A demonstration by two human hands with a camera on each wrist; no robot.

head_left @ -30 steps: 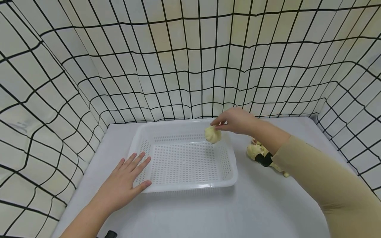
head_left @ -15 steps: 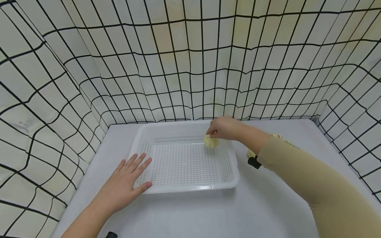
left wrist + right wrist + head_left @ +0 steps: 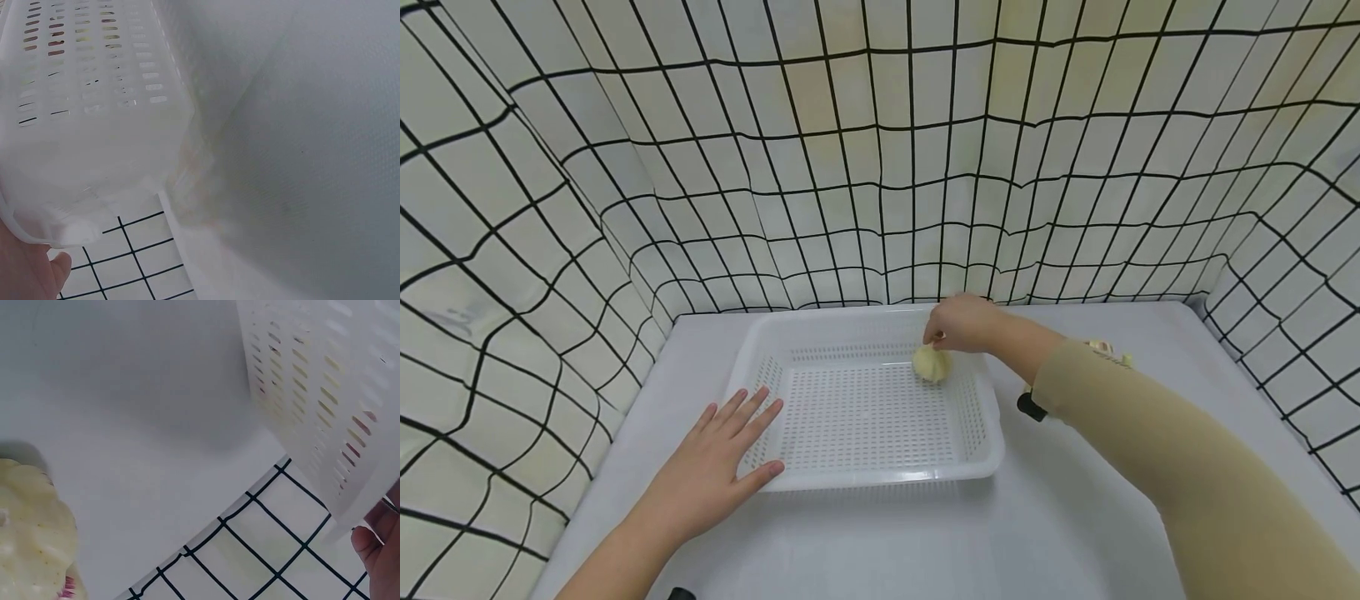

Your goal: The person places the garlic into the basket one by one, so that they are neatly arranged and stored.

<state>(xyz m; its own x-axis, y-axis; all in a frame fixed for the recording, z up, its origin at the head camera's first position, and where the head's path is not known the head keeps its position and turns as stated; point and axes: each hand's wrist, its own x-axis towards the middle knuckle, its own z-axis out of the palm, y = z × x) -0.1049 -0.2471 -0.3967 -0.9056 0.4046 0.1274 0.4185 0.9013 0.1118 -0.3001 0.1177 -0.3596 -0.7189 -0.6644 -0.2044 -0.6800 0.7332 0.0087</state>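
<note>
My right hand pinches a pale yellow garlic bulb by its top, inside the right back part of a white perforated plastic basket. The bulb is low, near the basket floor; whether it touches cannot be told. My left hand lies over the basket's left rim with fingers straight and spread. In the left wrist view, the left hand shows at the basket's edge. More garlic lies right of the basket, mostly hidden by my right sleeve. One large bulb shows close in the right wrist view.
A white cloth-like surface lies under the basket. Black grid netting over pale walls surrounds the back and sides. Small black devices sit beneath my right wrist and my left wrist.
My right hand has lowered the garlic bulb from over the basket's right back rim down into the basket, moving slightly left. The left hand has stayed in place.
</note>
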